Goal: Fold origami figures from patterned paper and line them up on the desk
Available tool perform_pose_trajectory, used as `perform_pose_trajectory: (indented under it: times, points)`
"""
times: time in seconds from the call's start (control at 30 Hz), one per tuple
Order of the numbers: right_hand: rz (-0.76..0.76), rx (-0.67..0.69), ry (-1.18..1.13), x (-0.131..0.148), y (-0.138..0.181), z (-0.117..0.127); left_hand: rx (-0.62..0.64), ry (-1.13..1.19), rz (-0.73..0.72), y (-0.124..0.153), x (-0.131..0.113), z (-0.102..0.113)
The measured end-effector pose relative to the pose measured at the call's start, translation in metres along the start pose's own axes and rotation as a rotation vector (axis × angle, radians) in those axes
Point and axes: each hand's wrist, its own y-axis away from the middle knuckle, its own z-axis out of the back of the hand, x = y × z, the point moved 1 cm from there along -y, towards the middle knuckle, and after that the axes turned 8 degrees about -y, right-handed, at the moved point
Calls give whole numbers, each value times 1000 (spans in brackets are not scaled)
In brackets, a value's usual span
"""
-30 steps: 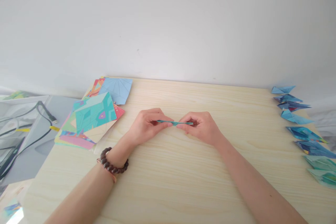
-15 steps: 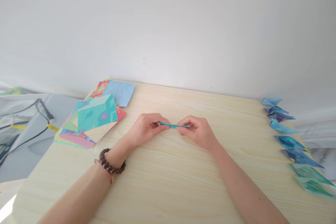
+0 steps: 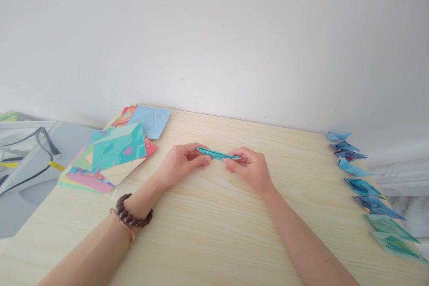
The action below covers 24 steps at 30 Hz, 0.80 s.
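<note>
A narrow folded strip of teal paper (image 3: 217, 155) is held just above the middle of the wooden table (image 3: 214, 232). My left hand (image 3: 182, 163) pinches its left end, with a dark bead bracelet (image 3: 130, 214) on that wrist. My right hand (image 3: 250, 167) pinches the right end between thumb and fingers. Both hands are closed on the paper, which is seen almost edge-on and tilts slightly down to the right.
A loose stack of patterned paper squares (image 3: 114, 152) lies at the table's left. Several folded blue and teal paper pieces (image 3: 368, 187) line the right edge. Grey cables (image 3: 36, 143) lie on a surface past the left edge. A white wall stands behind.
The paper strip has turned a little between my fingers, showing more of its teal face. My hands stay together at the table's middle; the view has shifted slightly.
</note>
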Motion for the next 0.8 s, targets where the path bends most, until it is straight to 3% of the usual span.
perform_pose_trajectory:
  times: [0.2, 0.5, 0.8]
  points:
    - [76, 9, 138, 6, 1, -1, 2, -10, -28, 3, -2, -5]
    - [35, 30, 160, 9, 2, 3, 46, 2, 54, 1, -2, 3]
    - [-32, 150, 123, 13, 0, 8, 54, 30, 89, 3, -8, 5]
